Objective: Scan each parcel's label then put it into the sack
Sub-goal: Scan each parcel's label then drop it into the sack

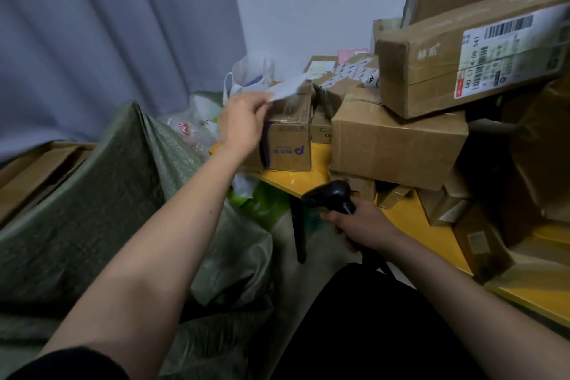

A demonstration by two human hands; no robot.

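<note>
Slumping at the left, a green woven sack (92, 210) fills the lower left of the view, its mouth folded and its contents hidden. To the right a yellow table (296, 177) carries a heap of cardboard parcels; a long box (431, 71) with a white barcode label (505, 49) lies tilted on a broad plain box (398, 139), and the stack is cut off by the right edge. At the table's near left corner stands a small carton with purple print (290, 136), topped by a loose white label (287, 88) blurred beyond reading. Left hand (242, 123) reaches to this carton, fingers curled over its upper left edge and touching the label. Right hand (362, 230) grips the handle of a black barcode scanner (331, 196), held low before the table edge. Behind the carton, white plastic bags (249, 74) stand, contents unclear.
</note>
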